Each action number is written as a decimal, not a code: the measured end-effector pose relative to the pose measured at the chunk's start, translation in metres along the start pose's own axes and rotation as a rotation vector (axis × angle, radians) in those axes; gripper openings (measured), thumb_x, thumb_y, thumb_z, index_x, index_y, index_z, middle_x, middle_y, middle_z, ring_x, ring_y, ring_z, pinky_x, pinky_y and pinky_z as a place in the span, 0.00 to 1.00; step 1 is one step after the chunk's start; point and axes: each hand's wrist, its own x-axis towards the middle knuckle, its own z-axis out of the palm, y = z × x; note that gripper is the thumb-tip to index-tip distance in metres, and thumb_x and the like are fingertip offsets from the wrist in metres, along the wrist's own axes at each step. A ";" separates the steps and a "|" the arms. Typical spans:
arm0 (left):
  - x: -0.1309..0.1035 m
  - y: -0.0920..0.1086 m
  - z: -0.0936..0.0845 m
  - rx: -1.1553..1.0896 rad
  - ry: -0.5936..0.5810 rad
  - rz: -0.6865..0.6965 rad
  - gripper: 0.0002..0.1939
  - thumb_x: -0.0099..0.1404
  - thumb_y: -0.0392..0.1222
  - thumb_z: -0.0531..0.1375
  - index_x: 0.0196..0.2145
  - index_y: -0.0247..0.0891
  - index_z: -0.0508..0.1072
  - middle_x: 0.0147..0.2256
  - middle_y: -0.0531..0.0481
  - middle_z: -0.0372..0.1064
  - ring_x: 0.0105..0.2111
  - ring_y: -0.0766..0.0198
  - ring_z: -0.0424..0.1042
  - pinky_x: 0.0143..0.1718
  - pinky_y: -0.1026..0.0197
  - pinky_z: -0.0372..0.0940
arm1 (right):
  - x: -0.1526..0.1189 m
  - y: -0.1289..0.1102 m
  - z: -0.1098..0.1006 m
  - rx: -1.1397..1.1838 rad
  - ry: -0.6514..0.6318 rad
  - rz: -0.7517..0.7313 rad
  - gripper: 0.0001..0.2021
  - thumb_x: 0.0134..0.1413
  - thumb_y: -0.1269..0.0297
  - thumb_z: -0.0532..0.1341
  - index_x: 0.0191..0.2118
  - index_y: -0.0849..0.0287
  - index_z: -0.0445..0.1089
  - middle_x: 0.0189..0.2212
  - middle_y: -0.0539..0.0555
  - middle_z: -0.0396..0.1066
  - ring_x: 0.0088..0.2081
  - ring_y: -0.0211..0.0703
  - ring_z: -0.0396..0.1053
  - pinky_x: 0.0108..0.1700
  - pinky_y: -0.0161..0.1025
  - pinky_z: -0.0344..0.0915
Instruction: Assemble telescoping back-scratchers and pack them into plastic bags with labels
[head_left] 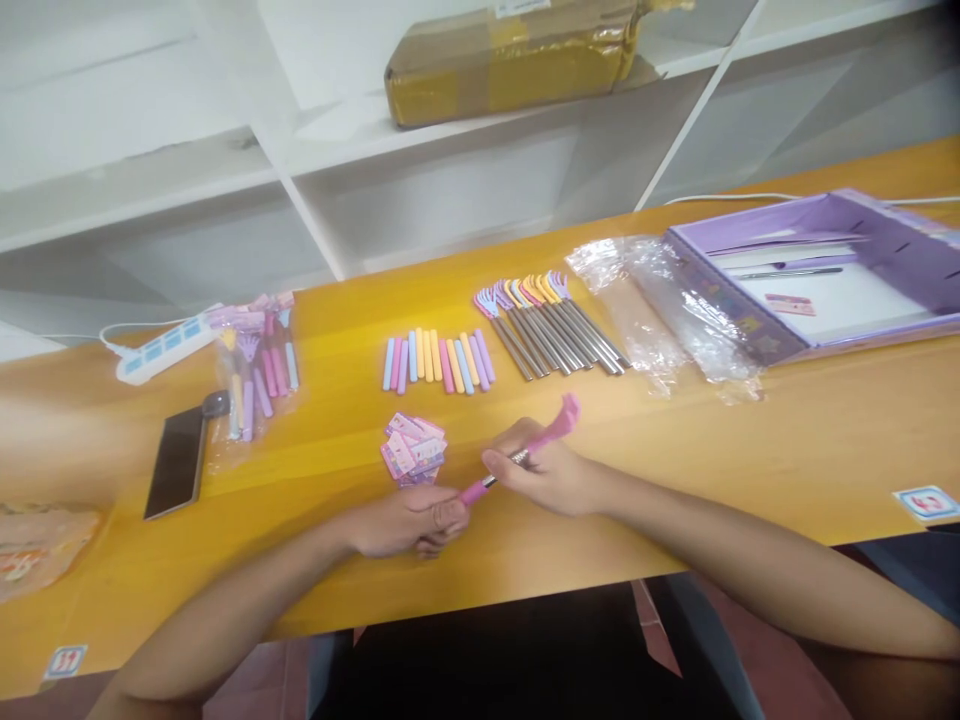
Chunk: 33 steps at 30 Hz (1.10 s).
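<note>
A pink back scratcher (556, 424) with a short metal shaft is held between my hands over the front of the table. My left hand (412, 522) is closed round its pink handle end. Closer to the claw head, my right hand (555, 470) grips the shaft. Just beyond my left hand lies a loose pile of pink printed cards (414, 446). Farther back, pastel handle sleeves (439, 360) lie in a row. To their right is a row of metal rods with coloured claw heads (559, 325).
Clear plastic bags (652, 310) lie beside a purple box (806, 345) at the right. On the left are a phone (176, 462), bagged back scratchers (255, 375) and a power strip (169, 347). White shelving with a taped carton (517, 65) stands behind the table.
</note>
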 end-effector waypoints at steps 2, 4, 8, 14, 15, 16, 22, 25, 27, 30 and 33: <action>0.000 0.004 0.008 0.326 0.193 0.012 0.21 0.82 0.60 0.49 0.37 0.42 0.62 0.31 0.54 0.62 0.30 0.64 0.63 0.35 0.58 0.60 | 0.003 0.006 0.009 0.033 0.026 0.079 0.28 0.73 0.48 0.60 0.23 0.57 0.55 0.20 0.45 0.50 0.24 0.33 0.49 0.29 0.36 0.49; 0.001 0.008 0.017 0.672 0.418 0.013 0.13 0.82 0.48 0.49 0.41 0.42 0.64 0.36 0.49 0.68 0.34 0.60 0.66 0.38 0.56 0.61 | 0.005 0.011 0.017 0.111 0.016 0.163 0.29 0.72 0.44 0.60 0.23 0.56 0.57 0.21 0.46 0.53 0.26 0.35 0.52 0.31 0.37 0.53; 0.007 0.005 0.025 1.110 0.756 0.005 0.06 0.74 0.38 0.52 0.37 0.42 0.67 0.35 0.43 0.70 0.35 0.53 0.67 0.36 0.54 0.60 | 0.006 0.015 0.030 0.230 0.032 0.269 0.34 0.71 0.36 0.59 0.21 0.55 0.50 0.20 0.45 0.46 0.26 0.35 0.46 0.29 0.37 0.46; 0.011 -0.006 0.007 1.264 0.871 -0.026 0.12 0.73 0.44 0.58 0.31 0.41 0.71 0.28 0.42 0.72 0.28 0.55 0.69 0.29 0.58 0.54 | 0.000 0.011 0.043 0.260 -0.006 0.288 0.37 0.71 0.27 0.51 0.23 0.55 0.50 0.20 0.44 0.47 0.24 0.33 0.46 0.26 0.37 0.46; 0.011 -0.007 0.003 1.283 0.866 -0.017 0.13 0.73 0.45 0.58 0.30 0.40 0.71 0.27 0.42 0.73 0.27 0.55 0.69 0.29 0.58 0.54 | -0.001 0.010 0.044 0.227 -0.005 0.284 0.37 0.71 0.27 0.50 0.23 0.55 0.51 0.20 0.44 0.47 0.24 0.33 0.46 0.26 0.37 0.46; 0.011 -0.007 0.000 1.301 0.860 -0.007 0.14 0.74 0.45 0.58 0.30 0.40 0.71 0.27 0.41 0.74 0.27 0.55 0.69 0.29 0.58 0.54 | -0.002 0.007 0.044 0.186 0.002 0.280 0.37 0.72 0.27 0.49 0.23 0.55 0.51 0.20 0.45 0.47 0.24 0.33 0.46 0.27 0.38 0.46; 0.011 -0.003 -0.016 1.414 0.846 0.056 0.22 0.78 0.48 0.53 0.26 0.41 0.70 0.23 0.42 0.70 0.22 0.58 0.64 0.26 0.59 0.48 | -0.003 -0.008 0.040 0.028 0.047 0.272 0.34 0.75 0.33 0.50 0.24 0.54 0.46 0.21 0.45 0.44 0.25 0.34 0.44 0.29 0.40 0.44; 0.011 0.000 -0.020 1.417 0.852 0.100 0.22 0.77 0.48 0.54 0.25 0.41 0.68 0.21 0.46 0.66 0.22 0.60 0.62 0.25 0.59 0.48 | -0.001 -0.009 0.039 0.006 0.053 0.186 0.32 0.77 0.36 0.48 0.25 0.53 0.45 0.21 0.45 0.43 0.24 0.34 0.43 0.29 0.40 0.44; 0.009 0.001 -0.026 1.421 0.831 0.147 0.20 0.76 0.48 0.55 0.25 0.42 0.69 0.21 0.47 0.66 0.22 0.61 0.62 0.25 0.59 0.49 | -0.001 -0.007 0.040 -0.005 0.053 0.118 0.32 0.79 0.38 0.46 0.25 0.53 0.46 0.21 0.45 0.44 0.23 0.34 0.43 0.29 0.40 0.45; -0.008 0.005 -0.050 1.451 0.804 0.202 0.18 0.73 0.48 0.58 0.25 0.42 0.69 0.22 0.48 0.66 0.24 0.61 0.63 0.27 0.59 0.50 | -0.006 -0.005 0.037 -0.010 0.080 0.054 0.32 0.79 0.39 0.45 0.24 0.53 0.46 0.20 0.45 0.45 0.22 0.34 0.43 0.28 0.40 0.45; -0.044 0.015 -0.090 1.464 1.074 0.104 0.19 0.70 0.44 0.58 0.21 0.42 0.61 0.18 0.53 0.55 0.21 0.63 0.55 0.27 0.58 0.47 | -0.012 -0.004 0.022 0.015 0.216 -0.018 0.33 0.78 0.37 0.46 0.23 0.53 0.45 0.19 0.46 0.44 0.21 0.35 0.44 0.27 0.41 0.44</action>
